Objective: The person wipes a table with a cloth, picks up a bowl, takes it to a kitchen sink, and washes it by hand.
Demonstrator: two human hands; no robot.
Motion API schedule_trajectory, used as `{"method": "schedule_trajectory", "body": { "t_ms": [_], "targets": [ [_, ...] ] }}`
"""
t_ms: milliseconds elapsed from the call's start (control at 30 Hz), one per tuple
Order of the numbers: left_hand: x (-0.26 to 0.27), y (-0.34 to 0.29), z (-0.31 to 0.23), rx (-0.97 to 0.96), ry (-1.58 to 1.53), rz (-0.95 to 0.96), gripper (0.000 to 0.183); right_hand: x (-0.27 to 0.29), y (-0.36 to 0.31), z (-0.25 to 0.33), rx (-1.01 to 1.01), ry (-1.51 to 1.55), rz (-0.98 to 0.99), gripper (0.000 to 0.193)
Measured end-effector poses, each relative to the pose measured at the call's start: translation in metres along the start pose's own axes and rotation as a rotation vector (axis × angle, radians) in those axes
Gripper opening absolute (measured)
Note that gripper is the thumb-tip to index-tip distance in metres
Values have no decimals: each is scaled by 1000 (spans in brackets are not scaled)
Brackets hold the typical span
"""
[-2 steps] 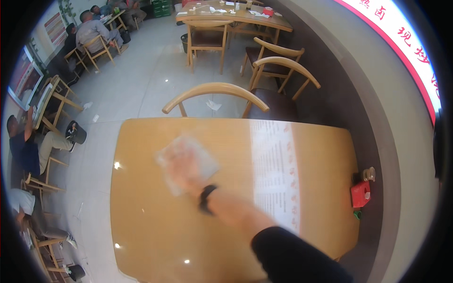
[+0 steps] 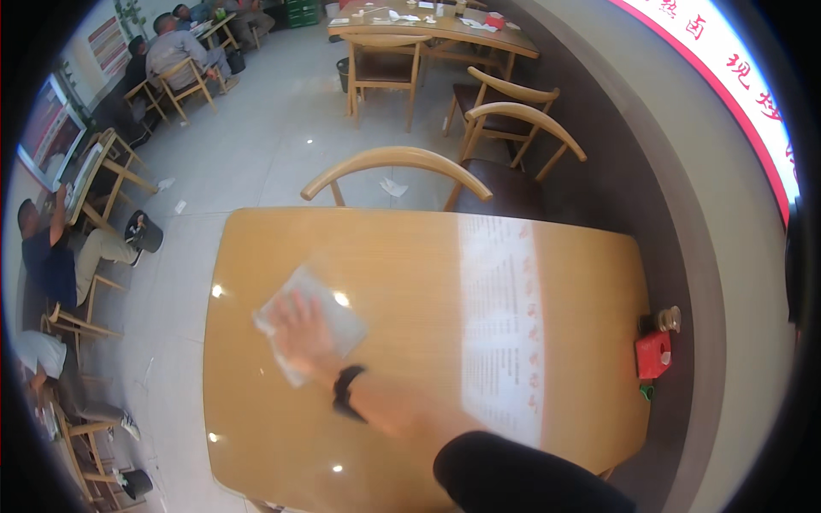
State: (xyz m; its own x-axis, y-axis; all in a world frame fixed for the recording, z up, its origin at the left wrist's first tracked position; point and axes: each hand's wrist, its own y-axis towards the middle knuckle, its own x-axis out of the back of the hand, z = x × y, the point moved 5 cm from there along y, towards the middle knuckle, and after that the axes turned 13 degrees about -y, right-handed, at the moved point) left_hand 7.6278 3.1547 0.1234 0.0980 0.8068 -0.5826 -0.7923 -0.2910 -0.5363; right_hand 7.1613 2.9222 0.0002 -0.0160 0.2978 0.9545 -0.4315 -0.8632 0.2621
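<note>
My right hand lies palm down on a whitish cloth with its fingers spread. It presses the cloth against the left part of a light wooden table. A dark band circles the wrist, and a black sleeve covers the forearm from the lower right. Motion slightly blurs the hand. To the right of the arm, a long white printed sheet runs across the tabletop from the far edge, partly covered by the forearm at its near end. My left hand is out of view.
At the table's right edge stand a red tissue box and a small jar. Wooden chairs stand beyond the far edge. Another table holds scattered items. Several people sit at tables on the left, near dark bins.
My right hand and the cloth have moved left and nearer to me across the tabletop. The view has shifted slightly.
</note>
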Motion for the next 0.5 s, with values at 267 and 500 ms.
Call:
{"method": "schedule_trajectory", "body": {
  "t_ms": [267, 500],
  "targets": [
    [-64, 36, 16, -465, 465, -107, 13, 16, -48, -92, -183, -235, -213, 30],
    [-47, 7, -56, -331, 506, 21, 12, 74, -172, -213, -648, -616, -38, 47]
  ]
}}
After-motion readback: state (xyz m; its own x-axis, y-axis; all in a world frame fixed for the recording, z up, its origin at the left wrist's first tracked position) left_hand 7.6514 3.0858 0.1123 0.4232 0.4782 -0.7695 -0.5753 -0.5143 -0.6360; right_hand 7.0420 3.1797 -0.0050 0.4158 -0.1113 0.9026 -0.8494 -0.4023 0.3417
